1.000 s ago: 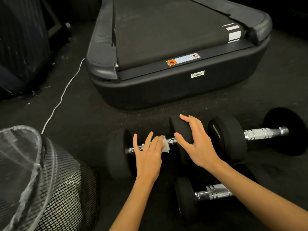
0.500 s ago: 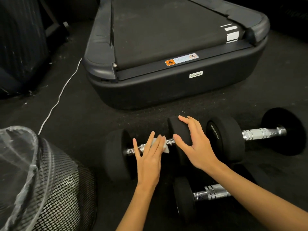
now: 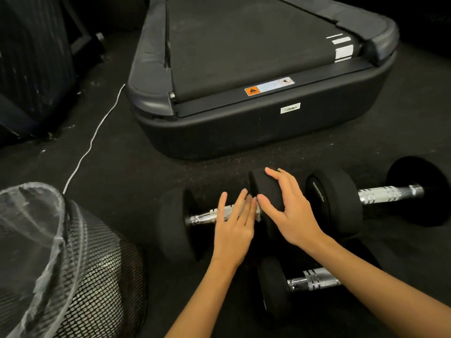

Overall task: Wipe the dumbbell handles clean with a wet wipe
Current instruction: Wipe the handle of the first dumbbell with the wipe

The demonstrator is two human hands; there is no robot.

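Note:
Three black dumbbells with chrome handles lie on the dark floor. On the left dumbbell (image 3: pixel 175 223), my left hand (image 3: pixel 234 228) presses flat on the chrome handle (image 3: pixel 202 217), fingers together over a white wet wipe (image 3: pixel 258 214) of which only a small edge shows. My right hand (image 3: pixel 288 208) grips that dumbbell's right weight head (image 3: pixel 264 189) from above. A second dumbbell (image 3: pixel 380 193) lies to the right, its handle bare. A third dumbbell (image 3: pixel 307 281) lies nearer me, partly under my right forearm.
A black treadmill base (image 3: pixel 256 125) stands just behind the dumbbells. A black mesh bin (image 3: pixel 97 272) lined with clear plastic is at the lower left. A white cable (image 3: pixel 92 140) runs across the floor at left. Dark equipment (image 3: pixel 31 64) fills the far left.
My left hand has slid rightward along the handle toward the right weight head, covering more of the wipe. My right hand has kept its hold on the weight head.

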